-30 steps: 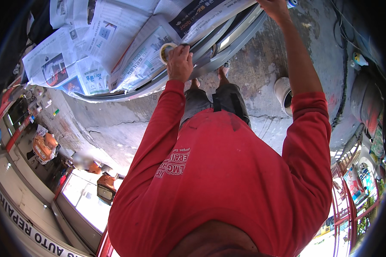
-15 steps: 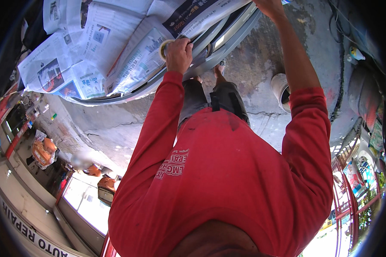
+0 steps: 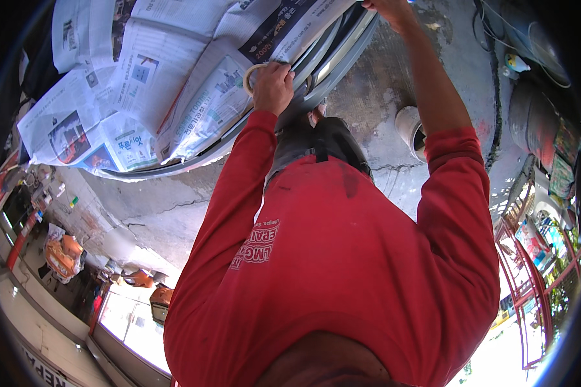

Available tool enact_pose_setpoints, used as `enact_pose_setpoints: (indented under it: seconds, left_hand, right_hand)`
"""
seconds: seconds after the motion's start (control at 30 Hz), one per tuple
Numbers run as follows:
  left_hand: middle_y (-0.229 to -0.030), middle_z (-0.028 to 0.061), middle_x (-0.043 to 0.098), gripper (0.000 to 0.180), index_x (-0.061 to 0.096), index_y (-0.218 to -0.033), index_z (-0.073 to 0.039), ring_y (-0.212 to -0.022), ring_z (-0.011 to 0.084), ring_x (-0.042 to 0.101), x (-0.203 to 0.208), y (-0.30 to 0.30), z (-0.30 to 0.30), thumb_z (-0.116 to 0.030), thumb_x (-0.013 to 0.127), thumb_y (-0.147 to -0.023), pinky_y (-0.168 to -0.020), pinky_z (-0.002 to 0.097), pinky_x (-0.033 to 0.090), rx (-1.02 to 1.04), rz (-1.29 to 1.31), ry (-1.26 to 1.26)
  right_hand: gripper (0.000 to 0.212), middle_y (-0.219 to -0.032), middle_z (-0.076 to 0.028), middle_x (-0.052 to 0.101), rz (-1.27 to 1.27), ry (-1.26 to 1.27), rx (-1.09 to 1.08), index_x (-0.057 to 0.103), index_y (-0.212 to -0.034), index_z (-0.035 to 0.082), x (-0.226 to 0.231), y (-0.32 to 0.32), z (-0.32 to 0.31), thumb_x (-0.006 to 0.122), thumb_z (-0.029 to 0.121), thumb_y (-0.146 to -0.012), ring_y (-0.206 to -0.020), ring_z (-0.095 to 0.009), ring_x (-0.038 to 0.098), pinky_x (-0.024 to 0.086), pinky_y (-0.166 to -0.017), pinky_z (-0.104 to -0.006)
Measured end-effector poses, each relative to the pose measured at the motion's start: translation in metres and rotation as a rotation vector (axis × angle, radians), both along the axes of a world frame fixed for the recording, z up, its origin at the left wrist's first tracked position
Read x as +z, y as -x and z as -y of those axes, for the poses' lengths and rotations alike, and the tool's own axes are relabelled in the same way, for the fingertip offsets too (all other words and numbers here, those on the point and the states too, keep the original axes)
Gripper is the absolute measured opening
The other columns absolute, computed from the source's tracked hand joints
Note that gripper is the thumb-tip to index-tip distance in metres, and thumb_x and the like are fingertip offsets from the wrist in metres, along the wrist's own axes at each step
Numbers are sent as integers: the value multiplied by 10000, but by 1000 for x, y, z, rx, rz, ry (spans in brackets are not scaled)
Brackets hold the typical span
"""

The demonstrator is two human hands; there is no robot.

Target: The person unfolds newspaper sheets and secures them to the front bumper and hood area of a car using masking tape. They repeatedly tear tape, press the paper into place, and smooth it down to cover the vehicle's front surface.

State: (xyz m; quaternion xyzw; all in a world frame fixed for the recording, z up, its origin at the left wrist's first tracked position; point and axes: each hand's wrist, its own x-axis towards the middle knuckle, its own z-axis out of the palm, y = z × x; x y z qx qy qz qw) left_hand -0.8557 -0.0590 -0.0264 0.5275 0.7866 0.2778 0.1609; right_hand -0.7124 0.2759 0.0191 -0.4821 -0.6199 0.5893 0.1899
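Observation:
Sheets of newspaper [image 3: 168, 64] cover a large curved car body part, with a grey rim [image 3: 348, 61] showing along its near edge. A ring-shaped roll of masking tape [image 3: 248, 80] sits in my left hand [image 3: 274, 89], whose fingers are wrapped on it against the newspaper close to that rim. Up at the top edge of the view, my right hand [image 3: 388, 11] is closed at the far right end of the newspaper and rim. Its fingertips press together there, but what they pinch is too small to make out.
On the concrete floor to the right stands a pale bucket [image 3: 409, 132]. Beyond it are a large dark rounded container [image 3: 529, 119], a small white and yellow bottle [image 3: 515, 62] and loose cables or hoses [image 3: 490, 29]. Orange car parts [image 3: 63, 256] lie at the far left.
The view has shifted a little. My right hand has come slightly left along the rim, and the tape roll now shows its open ring more beside my left hand.

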Motion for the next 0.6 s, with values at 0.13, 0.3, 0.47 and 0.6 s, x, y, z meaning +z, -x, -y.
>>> enact_pose_setpoints:
  seconds: [0.13,0.3,0.47,0.6]
  left_hand:
    - [-1053,111,687,259,738,-1168,-66,-975,350,632,3,3,2,-131,713,-918,-869,461,502,-44,17,-15]
    - [-1049,104,669,332,730,-1219,-104,-943,353,610,6,2,-3,-78,708,-888,-850,465,501,-64,37,-95]
    - [-1077,95,666,351,735,-1230,-141,-964,342,607,6,-6,-15,-63,673,-893,-872,459,503,-19,12,-2]
    - [-1088,91,663,377,739,-1228,-147,-999,338,601,9,-17,-19,-44,640,-879,-896,463,503,39,-18,82]
  right_hand:
    - [360,-924,-105,740,166,-65,138,727,-1108,-10,30,24,-3,801,281,-910,-785,-191,711,573,-661,-356]
    - [373,-889,-119,743,289,-214,289,719,-1005,-27,37,21,-3,790,323,-898,-771,-203,719,571,-658,-364]
    - [450,-973,-43,744,203,-66,373,739,-1162,33,6,-6,-8,881,303,-831,-840,-132,690,555,-745,-306]
    - [436,-975,-49,740,205,4,430,735,-1172,27,-8,-14,-22,865,261,-827,-819,-148,674,556,-745,-318]
